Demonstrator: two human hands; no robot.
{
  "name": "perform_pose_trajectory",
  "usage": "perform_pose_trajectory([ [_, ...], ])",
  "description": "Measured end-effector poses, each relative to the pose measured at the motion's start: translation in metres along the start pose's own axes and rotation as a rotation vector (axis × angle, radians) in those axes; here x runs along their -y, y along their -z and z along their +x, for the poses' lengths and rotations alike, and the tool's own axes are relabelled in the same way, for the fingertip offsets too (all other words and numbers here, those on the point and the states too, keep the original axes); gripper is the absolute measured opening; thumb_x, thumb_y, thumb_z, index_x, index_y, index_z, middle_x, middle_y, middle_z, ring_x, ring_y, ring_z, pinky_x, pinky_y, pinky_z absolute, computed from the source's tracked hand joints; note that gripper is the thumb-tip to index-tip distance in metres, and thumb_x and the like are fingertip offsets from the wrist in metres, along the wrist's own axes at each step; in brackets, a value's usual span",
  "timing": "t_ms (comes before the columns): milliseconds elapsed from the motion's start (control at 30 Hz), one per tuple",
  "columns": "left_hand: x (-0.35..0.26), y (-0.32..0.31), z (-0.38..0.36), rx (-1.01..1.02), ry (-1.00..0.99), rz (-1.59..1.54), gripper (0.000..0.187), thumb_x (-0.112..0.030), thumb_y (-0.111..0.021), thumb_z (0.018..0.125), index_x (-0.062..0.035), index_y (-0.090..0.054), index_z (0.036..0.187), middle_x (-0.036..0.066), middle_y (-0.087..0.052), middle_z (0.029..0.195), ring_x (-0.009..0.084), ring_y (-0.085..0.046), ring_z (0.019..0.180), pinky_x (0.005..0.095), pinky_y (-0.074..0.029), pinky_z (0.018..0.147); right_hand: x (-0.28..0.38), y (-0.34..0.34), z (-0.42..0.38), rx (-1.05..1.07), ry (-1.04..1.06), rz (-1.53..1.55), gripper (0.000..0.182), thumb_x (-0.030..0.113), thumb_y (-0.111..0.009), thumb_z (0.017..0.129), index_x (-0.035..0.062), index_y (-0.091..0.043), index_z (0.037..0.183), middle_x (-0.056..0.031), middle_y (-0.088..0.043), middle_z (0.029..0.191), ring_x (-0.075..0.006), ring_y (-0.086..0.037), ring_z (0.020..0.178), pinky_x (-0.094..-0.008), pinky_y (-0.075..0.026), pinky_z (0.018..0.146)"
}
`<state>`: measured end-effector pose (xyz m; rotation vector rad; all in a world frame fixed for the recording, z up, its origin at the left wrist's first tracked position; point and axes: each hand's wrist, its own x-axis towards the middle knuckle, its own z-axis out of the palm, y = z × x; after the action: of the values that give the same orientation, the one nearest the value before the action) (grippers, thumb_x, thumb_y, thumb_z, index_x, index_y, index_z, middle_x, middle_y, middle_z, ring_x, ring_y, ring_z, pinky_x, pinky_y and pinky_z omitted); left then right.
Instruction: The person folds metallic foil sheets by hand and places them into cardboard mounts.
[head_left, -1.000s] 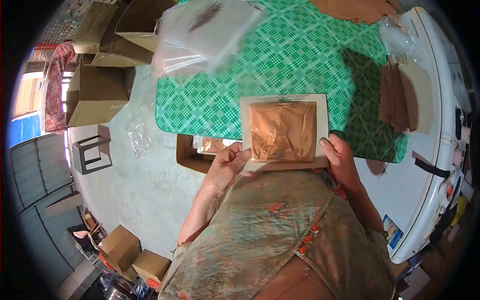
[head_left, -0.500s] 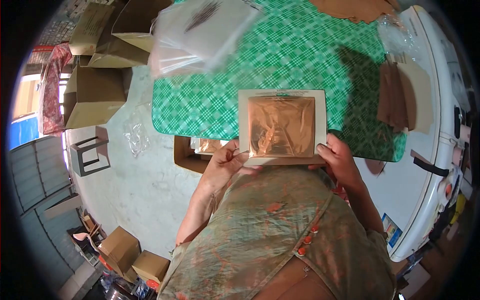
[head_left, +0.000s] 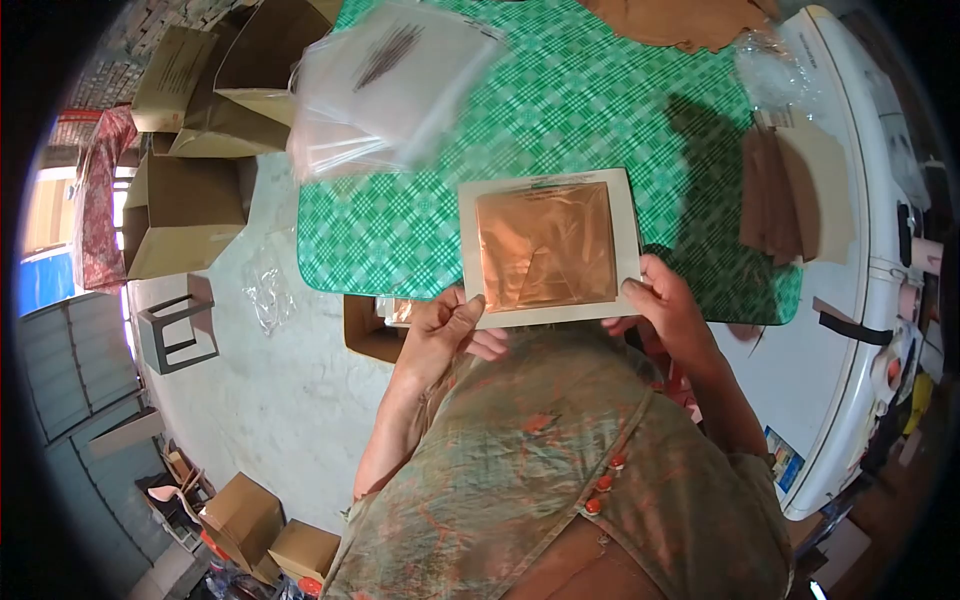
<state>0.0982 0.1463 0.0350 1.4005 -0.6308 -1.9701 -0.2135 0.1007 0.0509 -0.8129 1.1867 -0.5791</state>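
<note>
While my left hand (head_left: 440, 330) and right hand (head_left: 665, 305) pinch only the card's (head_left: 548, 250) near corners over the tabletop's (head_left: 600, 100) near edge, I fear the foil (head_left: 545, 245) could slide off.

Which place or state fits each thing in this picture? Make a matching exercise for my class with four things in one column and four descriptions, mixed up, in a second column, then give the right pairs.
Things
1. copper sheet on a card
2. clear plastic bags
3. open cardboard box
4. brown paper stack

Descriptions
A. on the floor, left of the table
B. held at its lower corners by the left hand and the right hand
C. near the right edge of the green checked tablecloth
D. piled at the table's far left corner

Pairs: 1-B, 2-D, 3-A, 4-C
</note>
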Motion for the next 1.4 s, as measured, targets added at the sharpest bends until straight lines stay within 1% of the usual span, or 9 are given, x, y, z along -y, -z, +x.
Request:
perform_pose_trajectory([
  [167, -0.006, -0.014, -0.001, -0.054, -0.056, -0.019, 0.015, -0.01, -0.054, 0.107, 0.0017, -0.056, 0.115, 0.016, -0.073, 0.102, 0.0242, -0.076, 0.088, 0.0315, -0.063, 0.075, -0.009, 0.007, -0.004, 0.092, 0.057, 0.069, 0.033, 0.006, -0.05, 0.103, -0.002, -0.05, 0.135, -0.0143, -0.064, 0.125, -0.0207, -0.065, 0.116, -0.0362, -0.059, 0.092],
  [467, 0.005, -0.012, 0.009, -0.085, -0.121, -0.05, 0.012, -0.011, -0.061, 0.104, -0.0002, -0.057, 0.108, 0.02, -0.075, 0.098, 0.0249, -0.076, 0.084, 0.0338, -0.064, 0.073, 0.011, 0.016, 0.02, 0.055, -0.007, -0.066, 0.019, 0.013, -0.052, 0.106, -0.0028, -0.047, 0.115, -0.0165, -0.066, 0.109, -0.0252, -0.076, 0.083, -0.0326, -0.063, 0.065],
  [633, 0.003, -0.013, 0.018, -0.115, -0.115, -0.057, 0.014, -0.015, -0.061, 0.105, -0.0031, -0.055, 0.101, 0.019, -0.074, 0.09, 0.0256, -0.075, 0.076, 0.0354, -0.064, 0.069, 0.035, 0.037, 0.035, 0.199, 0.209, -0.749, 0.016, 0.014, -0.056, 0.103, 0.0003, -0.05, 0.109, -0.0158, -0.067, 0.096, -0.0244, -0.075, 0.077, -0.0342, -0.06, 0.06],
  [733, 0.005, -0.01, 0.022, -0.112, -0.128, -0.036, 0.022, -0.02, -0.061, 0.106, 0.0005, -0.058, 0.098, 0.02, -0.074, 0.09, 0.0268, -0.076, 0.077, 0.0358, -0.064, 0.068, 0.063, 0.07, 0.052, 0.009, 0.507, -1.315, 0.016, 0.019, -0.061, 0.1, 0.0031, -0.057, 0.1, -0.0137, -0.067, 0.085, -0.0271, -0.073, 0.076, -0.0394, -0.057, 0.067],
  [800, 0.001, -0.012, 0.022, -0.14, -0.114, -0.01, 0.019, -0.017, -0.058, 0.107, -0.0025, -0.054, 0.095, 0.019, -0.073, 0.087, 0.0259, -0.075, 0.073, 0.0351, -0.063, 0.064, 0.126, 0.097, 0.055, -0.329, 0.531, -1.289, 0.02, 0.025, -0.061, 0.099, 0.0058, -0.061, 0.101, -0.0135, -0.067, 0.082, -0.032, -0.071, 0.08, -0.0448, -0.053, 0.072],
  [833, 0.0, -0.012, 0.021, -0.154, -0.106, 0.002, 0.019, -0.016, -0.057, 0.108, -0.004, -0.052, 0.094, 0.019, -0.073, 0.086, 0.0255, -0.074, 0.071, 0.0348, -0.062, 0.062, 0.165, 0.097, 0.048, -0.477, 0.575, -1.208, 0.019, 0.027, -0.056, 0.097, 0.0083, -0.06, 0.095, -0.0239, -0.067, 0.085, -0.0425, -0.068, 0.087, -0.0537, -0.053, 0.076],
  [933, 0.002, -0.008, 0.02, -0.149, -0.096, 0.003, 0.023, -0.019, -0.058, 0.108, -0.0026, -0.056, 0.092, 0.018, -0.073, 0.082, 0.0244, -0.074, 0.069, 0.0348, -0.062, 0.061, 0.205, 0.195, 0.099, -0.872, 0.681, -1.511, 0.019, 0.024, -0.052, 0.097, 0.0123, -0.066, 0.094, -0.0182, -0.07, 0.095, -0.0409, -0.066, 0.094, -0.054, -0.052, 0.079],
  [1100, 0.005, -0.005, 0.016, -0.146, -0.096, 0.012, 0.026, -0.023, -0.059, 0.107, -0.0013, -0.059, 0.093, 0.017, -0.074, 0.082, 0.023, -0.074, 0.07, 0.0349, -0.063, 0.064, 0.227, 0.293, 0.164, -0.734, 0.093, -1.717, 0.013, 0.022, -0.068, 0.086, 0.0142, -0.073, 0.095, -0.0113, -0.074, 0.099, -0.0349, -0.069, 0.103, -0.0442, -0.056, 0.085],
  [1400, 0.0, -0.015, 0.016, -0.247, -0.161, 0.006, 0.026, -0.021, -0.056, 0.108, 0.0019, -0.055, 0.12, 0.017, -0.073, 0.089, 0.0239, -0.074, 0.075, 0.0352, -0.063, 0.068, 0.232, 0.292, 0.197, -0.773, 0.268, -1.856, 0.016, 0.01, -0.068, 0.082, 0.0107, -0.072, 0.098, -0.0168, -0.072, 0.108, -0.0367, -0.069, 0.104, -0.0488, -0.056, 0.086],
])
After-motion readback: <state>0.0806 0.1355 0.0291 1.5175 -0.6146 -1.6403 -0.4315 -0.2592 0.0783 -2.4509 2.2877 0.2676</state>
